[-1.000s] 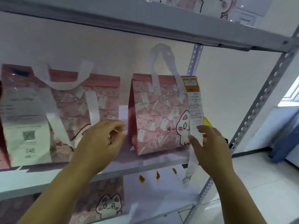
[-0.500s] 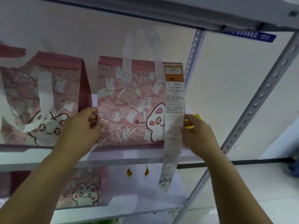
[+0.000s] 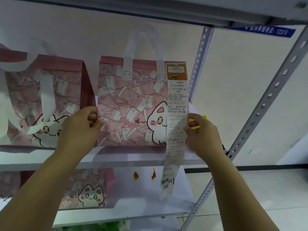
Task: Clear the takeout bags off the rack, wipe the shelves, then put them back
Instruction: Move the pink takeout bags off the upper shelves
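– Bag (image 3: 131, 104) stands upright at the right end of the middle shelf (image 3: 116, 161). Left grip (image 3: 80, 129) clenched on its left edge. Right grip (image 3: 203, 135) clenched on its right edge, thumb against the receipt (image 3: 176, 124).
– Handling?
– Soft walls, probably light, contents unknown. Squeeze hard and the sides will likely cave. I'd hold low on both edges, or take the white handles (image 3: 128, 52). Keep it upright, food could spill.
– Obstacles?
– Second bag (image 3: 45, 97) just beside it on the left; left grip sits in the gap between them. Upper shelf (image 3: 150, 12) is close above the handles, so slide forward rather than lift. Receipt is loose and hangs past the shelf edge, so it could snag or tear. Post (image 3: 266, 100) to the right. Something yellow (image 3: 204, 117) behind the right fingers, can't tell what. Third bag (image 3: 86, 189) and orange spots (image 3: 135, 175) one shelf down.
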Demonstrator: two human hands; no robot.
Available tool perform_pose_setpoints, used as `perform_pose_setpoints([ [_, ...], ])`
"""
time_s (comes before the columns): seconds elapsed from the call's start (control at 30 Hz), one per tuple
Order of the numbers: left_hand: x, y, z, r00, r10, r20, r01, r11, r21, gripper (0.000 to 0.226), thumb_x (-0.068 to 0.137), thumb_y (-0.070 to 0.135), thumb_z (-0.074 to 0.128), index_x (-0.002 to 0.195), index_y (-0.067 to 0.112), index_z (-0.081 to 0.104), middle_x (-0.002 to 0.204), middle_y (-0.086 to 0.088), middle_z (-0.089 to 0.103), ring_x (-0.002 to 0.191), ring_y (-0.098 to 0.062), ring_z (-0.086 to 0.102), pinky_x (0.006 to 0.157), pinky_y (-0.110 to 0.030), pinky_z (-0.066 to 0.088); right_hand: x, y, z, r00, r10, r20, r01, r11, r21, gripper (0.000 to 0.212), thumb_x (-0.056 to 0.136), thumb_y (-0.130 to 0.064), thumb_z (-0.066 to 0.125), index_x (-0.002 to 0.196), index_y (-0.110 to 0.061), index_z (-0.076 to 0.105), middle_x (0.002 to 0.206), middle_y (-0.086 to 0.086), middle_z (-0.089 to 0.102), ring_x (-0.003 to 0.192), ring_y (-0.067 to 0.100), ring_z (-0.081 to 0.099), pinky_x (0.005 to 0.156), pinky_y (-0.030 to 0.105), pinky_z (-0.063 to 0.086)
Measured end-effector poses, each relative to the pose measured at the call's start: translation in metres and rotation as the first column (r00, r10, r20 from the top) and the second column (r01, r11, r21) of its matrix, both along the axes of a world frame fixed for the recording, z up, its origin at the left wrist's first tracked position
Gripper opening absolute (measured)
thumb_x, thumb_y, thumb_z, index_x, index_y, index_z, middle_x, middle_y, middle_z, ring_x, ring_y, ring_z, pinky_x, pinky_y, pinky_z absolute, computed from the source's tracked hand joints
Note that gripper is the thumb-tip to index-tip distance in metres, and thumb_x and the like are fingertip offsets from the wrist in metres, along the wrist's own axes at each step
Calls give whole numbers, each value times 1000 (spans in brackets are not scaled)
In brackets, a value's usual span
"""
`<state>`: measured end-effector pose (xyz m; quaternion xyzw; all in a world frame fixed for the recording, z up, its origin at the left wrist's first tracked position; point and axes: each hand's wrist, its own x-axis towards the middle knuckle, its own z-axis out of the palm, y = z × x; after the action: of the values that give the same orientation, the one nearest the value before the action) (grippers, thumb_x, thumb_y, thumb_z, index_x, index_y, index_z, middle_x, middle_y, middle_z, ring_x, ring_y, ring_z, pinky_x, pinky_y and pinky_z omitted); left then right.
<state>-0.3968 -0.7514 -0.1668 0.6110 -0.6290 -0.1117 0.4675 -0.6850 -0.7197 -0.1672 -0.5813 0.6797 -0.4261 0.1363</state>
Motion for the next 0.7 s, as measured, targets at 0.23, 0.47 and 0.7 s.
perform_pose_setpoints([
  [0.23, 2, 30, 8, 997, -54, -54, 53, 998, -20, 20, 82, 24, 69, 99, 31, 61, 85, 20, 61, 74, 5, 56, 63, -10, 35, 3, 32, -3, 992, -7, 124, 19, 995, -99, 25, 92, -15, 53, 111, -30, 58, 91, -8, 65, 81, 13, 65, 70, 39, 58],
  [0.47, 18, 76, 14, 978, -204, -45, 201, 978, -55, 21, 81, 23, 69, 95, 34, 58, 83, 21, 61, 72, 8, 57, 62, -9, 36, 22, 104, 1, 988, -97, 119, 115, 981, -158, 24, 91, -18, 55, 105, -36, 58, 85, -13, 66, 76, 10, 65, 69, 34, 55],
  [0.7, 43, 134, 9, 926, -374, -53, 371, 927, -57, 19, 80, 25, 70, 95, 32, 59, 84, 20, 60, 77, 2, 58, 66, -16, 42, 52, 209, 0, 973, -191, 129, 210, 966, -153, 24, 92, -19, 56, 101, -41, 54, 86, -14, 63, 75, 8, 64, 64, 28, 57],
])
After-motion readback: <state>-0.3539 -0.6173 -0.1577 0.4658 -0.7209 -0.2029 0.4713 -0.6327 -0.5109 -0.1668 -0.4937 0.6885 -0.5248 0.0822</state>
